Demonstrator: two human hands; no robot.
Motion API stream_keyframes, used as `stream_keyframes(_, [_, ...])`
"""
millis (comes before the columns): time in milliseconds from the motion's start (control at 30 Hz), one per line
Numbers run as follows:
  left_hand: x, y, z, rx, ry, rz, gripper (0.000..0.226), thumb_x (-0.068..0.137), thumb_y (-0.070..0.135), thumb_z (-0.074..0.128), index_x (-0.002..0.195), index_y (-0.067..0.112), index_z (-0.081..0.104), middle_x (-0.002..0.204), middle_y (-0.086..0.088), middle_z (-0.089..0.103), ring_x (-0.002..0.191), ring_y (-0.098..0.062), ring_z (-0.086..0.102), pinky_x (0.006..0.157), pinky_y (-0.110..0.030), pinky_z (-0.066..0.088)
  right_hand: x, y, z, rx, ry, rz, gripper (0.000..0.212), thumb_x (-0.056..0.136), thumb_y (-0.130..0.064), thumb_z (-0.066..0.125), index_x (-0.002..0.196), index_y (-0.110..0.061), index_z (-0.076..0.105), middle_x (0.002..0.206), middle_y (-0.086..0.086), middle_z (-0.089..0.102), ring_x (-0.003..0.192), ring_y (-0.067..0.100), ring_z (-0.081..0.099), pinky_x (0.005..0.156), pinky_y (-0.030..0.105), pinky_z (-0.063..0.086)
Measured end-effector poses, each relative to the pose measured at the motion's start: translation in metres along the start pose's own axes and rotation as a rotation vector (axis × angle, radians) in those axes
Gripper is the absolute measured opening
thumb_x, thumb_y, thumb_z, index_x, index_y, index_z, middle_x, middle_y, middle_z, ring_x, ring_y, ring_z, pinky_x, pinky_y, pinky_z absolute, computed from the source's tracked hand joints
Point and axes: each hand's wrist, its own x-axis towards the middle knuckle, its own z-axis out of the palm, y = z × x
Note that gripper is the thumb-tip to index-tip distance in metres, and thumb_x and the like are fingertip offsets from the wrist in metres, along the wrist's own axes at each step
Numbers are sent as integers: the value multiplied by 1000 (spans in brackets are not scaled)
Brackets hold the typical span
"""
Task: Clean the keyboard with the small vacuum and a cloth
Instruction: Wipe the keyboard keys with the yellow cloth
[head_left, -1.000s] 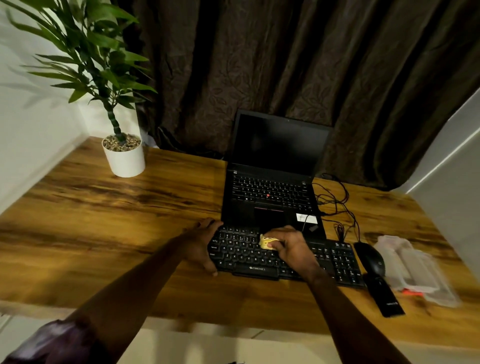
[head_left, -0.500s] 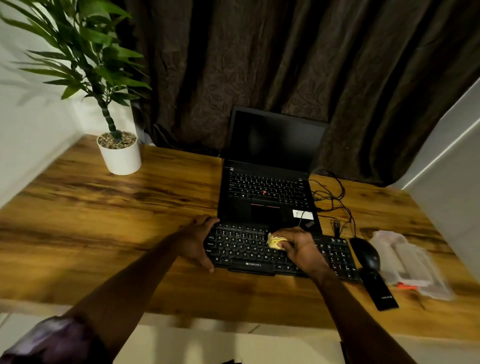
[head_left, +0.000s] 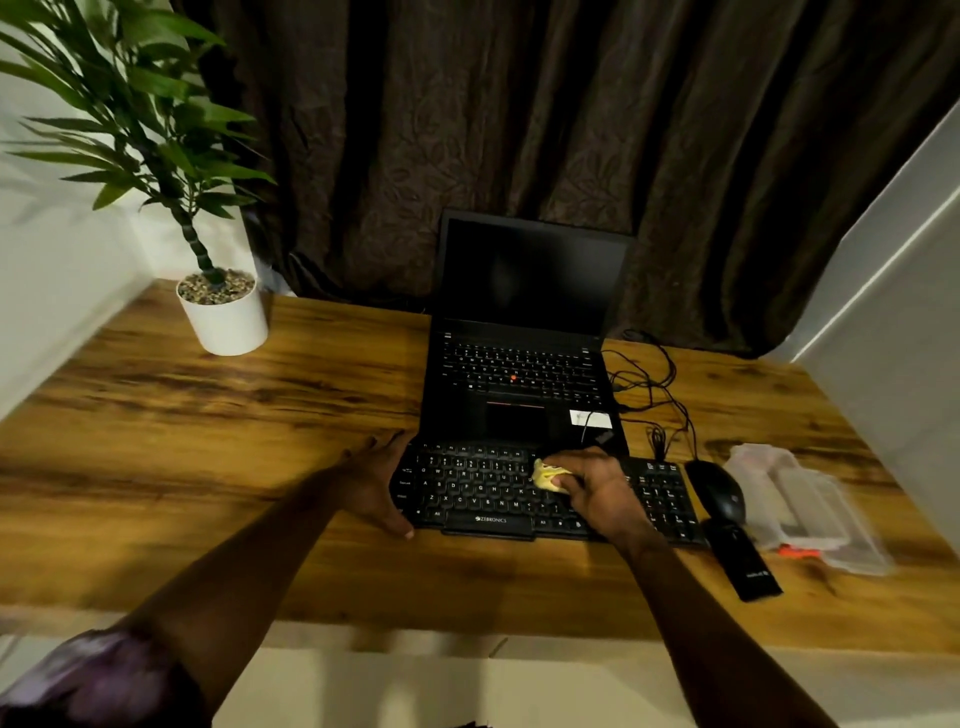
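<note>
Wooden desk (head_left: 208, 467) set against a dark brown curtain (head_left: 519, 104), with pale walls at either side. Black keyboard (head_left: 467, 488), the object being cleaned, lies along the near part of the desk, directly in front of an open black laptop (head_left: 524, 332) whose screen is dark. Left hand (head_left: 376, 480) rests against the keyboard's left end, fingers spread and flat, thumb at the near corner, gripping nothing. Right hand (head_left: 597, 488) lies over the keys right of centre, fingers closed around a small crumpled yellow cloth (head_left: 546, 475) that is pressed onto the keys. Black mouse (head_left: 717, 488) sits just beside the keyboard's right end; a slim black device (head_left: 740, 564) lies just in front of it, near the desk edge. Clear plastic packaging (head_left: 810, 509) lies further right. Black cables (head_left: 649, 384) trail beside the laptop. Potted plant (head_left: 223, 312) in a white pot stands at the far left corner.
</note>
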Motion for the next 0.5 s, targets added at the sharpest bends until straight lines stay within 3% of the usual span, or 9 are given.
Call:
stream_keyframes(300, [1, 1, -1, 25, -4, -19, 152, 44, 63, 90, 155, 38, -11, 166, 5, -6, 151, -31, -4, 118, -63, 9, -1, 9, -12, -41, 4, -33, 34, 92, -12, 64, 123, -26, 68, 122, 3, 64, 107, 14, 54, 100, 25, 43])
stream_keyframes(500, [1, 5, -3, 52, -26, -16, 153, 47, 58, 91, 154, 37, -16, 165, 7, -11, 150, -36, -10, 116, -63, 6, 2, 15, -13, -28, 5, -21, 34, 91, -12, 64, 122, -27, 68, 123, 0, 64, 109, 15, 57, 100, 25, 45])
